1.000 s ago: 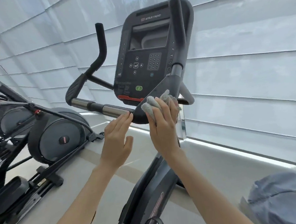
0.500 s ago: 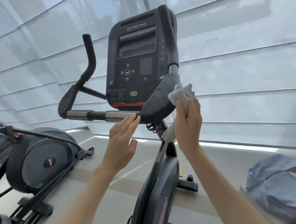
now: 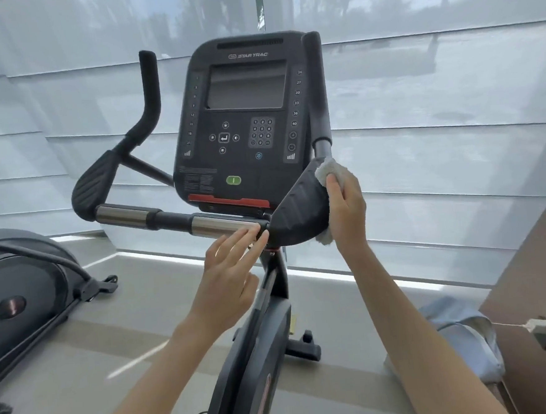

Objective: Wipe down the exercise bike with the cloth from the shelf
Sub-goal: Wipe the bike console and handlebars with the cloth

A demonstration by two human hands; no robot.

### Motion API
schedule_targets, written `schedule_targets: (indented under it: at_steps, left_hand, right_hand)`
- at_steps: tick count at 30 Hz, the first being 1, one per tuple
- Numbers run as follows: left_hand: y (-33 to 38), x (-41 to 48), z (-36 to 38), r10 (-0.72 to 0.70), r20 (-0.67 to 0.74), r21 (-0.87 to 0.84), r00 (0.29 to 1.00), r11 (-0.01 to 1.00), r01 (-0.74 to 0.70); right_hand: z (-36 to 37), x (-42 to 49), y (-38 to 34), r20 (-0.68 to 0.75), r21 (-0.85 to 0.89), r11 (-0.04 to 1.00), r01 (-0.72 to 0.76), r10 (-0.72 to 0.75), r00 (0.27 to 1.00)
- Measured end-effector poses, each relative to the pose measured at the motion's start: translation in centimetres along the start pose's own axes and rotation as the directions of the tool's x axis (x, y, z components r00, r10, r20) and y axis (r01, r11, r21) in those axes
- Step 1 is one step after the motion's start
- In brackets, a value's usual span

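Observation:
The black exercise bike [image 3: 261,337] stands in front of me, its console [image 3: 246,121] facing me above a chrome-and-black handlebar [image 3: 175,220]. My right hand [image 3: 346,208] holds a pale grey cloth [image 3: 325,170] against the outer edge of the right ribbed elbow pad [image 3: 301,208]; part of the cloth hangs out below the hand. My left hand [image 3: 231,274] has straight fingers, with the fingertips touching the chrome grip beside that pad.
Another black exercise machine [image 3: 22,289] stands at the left on the grey floor. White blinds cover the window behind the bike. A brown panel [image 3: 535,285] with a small white device on a cord rises at the right, next to a light blue garment [image 3: 462,339].
My right hand has carried the cloth from the pad's near face round to its right outer edge. The view shifted right, so the console sits nearer the centre. My left hand stays at the bar.

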State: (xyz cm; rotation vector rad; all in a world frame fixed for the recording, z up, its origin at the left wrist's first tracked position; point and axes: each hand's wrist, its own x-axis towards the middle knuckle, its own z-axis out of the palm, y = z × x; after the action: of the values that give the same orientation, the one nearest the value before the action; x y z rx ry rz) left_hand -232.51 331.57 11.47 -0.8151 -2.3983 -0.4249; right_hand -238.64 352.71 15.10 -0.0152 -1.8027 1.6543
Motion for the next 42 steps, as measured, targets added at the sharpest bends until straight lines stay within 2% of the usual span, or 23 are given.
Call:
schedule_targets:
  at_steps: [5, 8, 13, 16, 18, 19, 21, 23, 25, 28, 31, 33, 34, 36, 38, 40, 42]
  left_hand:
    - [-0.8, 0.0, 0.1, 0.058, -0.017, -0.002, 0.998, 0.998, -0.058]
    - [-1.5, -0.4, -0.1, 0.047, -0.063, -0.05, 0.997, 0.997, -0.051]
    - [-4.2, -2.3, -1.1, -0.094, -0.167, -0.084, 0.981, 0.993, 0.081]
    - [-5.8, -3.0, -1.5, -0.121, -0.176, -0.074, 0.977, 0.991, 0.11]
    - [-6.7, -3.1, -1.7, -0.132, -0.162, -0.061, 0.978, 0.99, 0.124]
    - [-7.2, -3.2, -1.7, -0.141, -0.153, -0.052, 0.978, 0.99, 0.135]
    - [-8.2, -3.1, -1.9, -0.171, -0.142, -0.017, 0.975, 0.985, 0.17]
    - [-9.5, -3.1, -1.9, -0.205, -0.121, 0.031, 0.971, 0.977, 0.21]
    - [-10.5, -3.0, -1.9, -0.23, -0.087, 0.074, 0.969, 0.969, 0.236]
    - [-11.4, -2.9, -1.9, -0.235, -0.029, 0.16, 0.971, 0.958, 0.237]
    - [-12.0, -2.8, -1.8, -0.222, -0.025, 0.201, 0.975, 0.954, 0.222]
    - [-12.3, -2.7, -1.7, -0.208, -0.021, 0.2, 0.978, 0.957, 0.208]
    - [-12.5, -2.7, -1.7, -0.198, -0.024, 0.2, 0.98, 0.959, 0.199]
    - [-12.8, -2.6, -1.6, -0.18, -0.037, 0.194, 0.983, 0.964, 0.184]
    - [-13.1, -2.7, -1.5, -0.166, -0.051, 0.181, 0.985, 0.968, 0.173]
    - [-13.3, -2.8, -1.4, -0.151, -0.069, 0.175, 0.986, 0.971, 0.161]
    - [-13.3, -2.7, -1.4, -0.135, -0.089, 0.173, 0.987, 0.974, 0.148]
  right_hand:
    - [1.8, -3.6, -0.2, -0.081, -0.201, 0.971, 0.129, -0.148, 0.986]
    - [3.5, -6.2, -0.3, -0.137, -0.362, 0.907, 0.215, -0.28, 0.95]
    - [6.6, -9.7, 0.3, -0.106, -0.627, 0.739, 0.244, -0.392, 0.914]
    - [8.8, -11.6, 0.3, 0.024, -0.76, 0.57, 0.31, -0.453, 0.891]
    - [10.7, -12.7, -0.2, 0.174, -0.767, 0.48, 0.426, -0.484, 0.858]
    - [11.4, -13.1, -0.6, 0.25, -0.73, 0.466, 0.5, -0.499, 0.83]
    - [11.7, -12.9, -1.8, 0.325, -0.613, 0.523, 0.592, -0.516, 0.793]
    - [10.4, -11.7, -3.5, 0.298, -0.534, 0.607, 0.588, -0.515, 0.803]
    - [8.2, -9.9, -5.7, 0.254, -0.522, 0.637, 0.567, -0.518, 0.817]
    - [5.1, -7.0, -8.0, 0.226, -0.57, 0.606, 0.555, -0.533, 0.815]
    - [3.3, -4.4, -8.7, 0.248, -0.651, 0.512, 0.56, -0.554, 0.795]
    - [3.4, -3.5, -8.2, 0.318, -0.709, 0.418, 0.568, -0.529, 0.787]
    - [3.9, -3.5, -7.8, 0.366, -0.735, 0.388, 0.556, -0.463, 0.807]
    - [5.1, -4.0, -6.8, 0.462, -0.802, 0.315, 0.508, -0.21, 0.861]
    - [5.9, -4.7, -5.4, 0.516, -0.849, 0.132, 0.512, -0.001, 0.857]
    - [6.3, -5.1, -4.9, 0.574, -0.818, 0.059, 0.573, 0.0, 0.819]
    - [6.9, -5.4, -4.7, 0.624, -0.774, 0.051, 0.632, -0.11, 0.773]
